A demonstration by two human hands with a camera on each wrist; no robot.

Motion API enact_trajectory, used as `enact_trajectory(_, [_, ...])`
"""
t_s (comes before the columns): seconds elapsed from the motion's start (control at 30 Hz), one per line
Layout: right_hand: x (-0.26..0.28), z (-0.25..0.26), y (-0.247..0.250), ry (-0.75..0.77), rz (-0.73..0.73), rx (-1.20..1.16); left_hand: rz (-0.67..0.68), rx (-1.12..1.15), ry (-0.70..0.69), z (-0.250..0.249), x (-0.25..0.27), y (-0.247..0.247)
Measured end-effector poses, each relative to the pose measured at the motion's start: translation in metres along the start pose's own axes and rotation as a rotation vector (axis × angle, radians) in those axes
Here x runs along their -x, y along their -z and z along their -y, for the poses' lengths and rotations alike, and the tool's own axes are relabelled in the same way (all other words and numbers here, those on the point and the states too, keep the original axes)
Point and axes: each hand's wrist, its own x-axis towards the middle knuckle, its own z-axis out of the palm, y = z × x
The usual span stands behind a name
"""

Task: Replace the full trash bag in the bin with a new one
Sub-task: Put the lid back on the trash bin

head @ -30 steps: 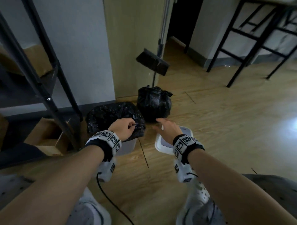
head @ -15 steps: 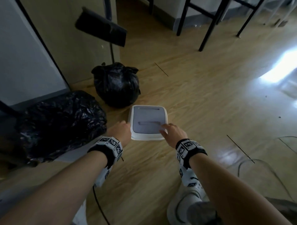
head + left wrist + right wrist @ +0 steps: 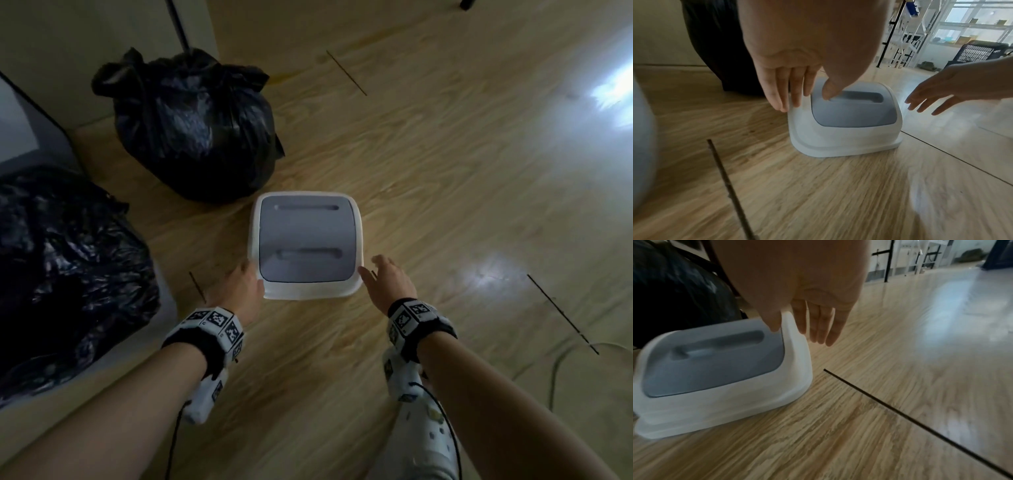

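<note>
Lid [image 3: 305, 245] of the bin, white-rimmed with a grey centre panel and two long grooves, lies flat on the wooden floor [image 3: 445, 178] between the two hands. The left hand [image 3: 239, 287] is at its near-left corner. The head view shows only the back of that hand against the rim; the left wrist view shows more: straight fingers [image 3: 781, 91] run down the lid's left side while the thumb reaches over onto the grey panel at the groove, so the hand brackets the rim without curling round it. The right hand [image 3: 388, 281] is open at the near-right corner. From the head and left wrist views it looks just clear of the lid, fingers spread; the right wrist view shows the thumb over the white rim and the fingers [image 3: 818, 324] straight, hanging beside the lid's right side. Whether they touch it is unclear.

Far-left of the lid stands a tied black trash bag [image 3: 195, 126], just beside it. At the left edge, a second black bag [image 3: 65, 270] lines the bin [image 3: 168, 301], of which only a pale strip shows. Only the left wrist view shows shelving racks [image 3: 906, 32] far across the room.
</note>
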Motion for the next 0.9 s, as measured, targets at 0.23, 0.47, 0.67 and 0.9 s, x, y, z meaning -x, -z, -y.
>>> enact_trajectory(0.23, [-0.042,-0.009,-0.022,-0.083,0.004,-0.596,-0.066,0.606,0.176,-0.004,-0.031,-0.03])
enact_trajectory(0.47, [-0.049,-0.004,-0.029,-0.015,0.017,-0.824,-0.052,0.776,0.182,-0.003,-0.04,-0.031])
enact_trajectory(0.67, [-0.042,-0.007,-0.014,-0.008,0.05,-0.877,-0.025,0.82,0.13,-0.002,-0.037,-0.03])
enact_trajectory(0.9, [0.005,-0.009,0.032,-0.007,-0.015,-0.928,-0.04,0.899,0.063,-0.022,0.004,-0.002])
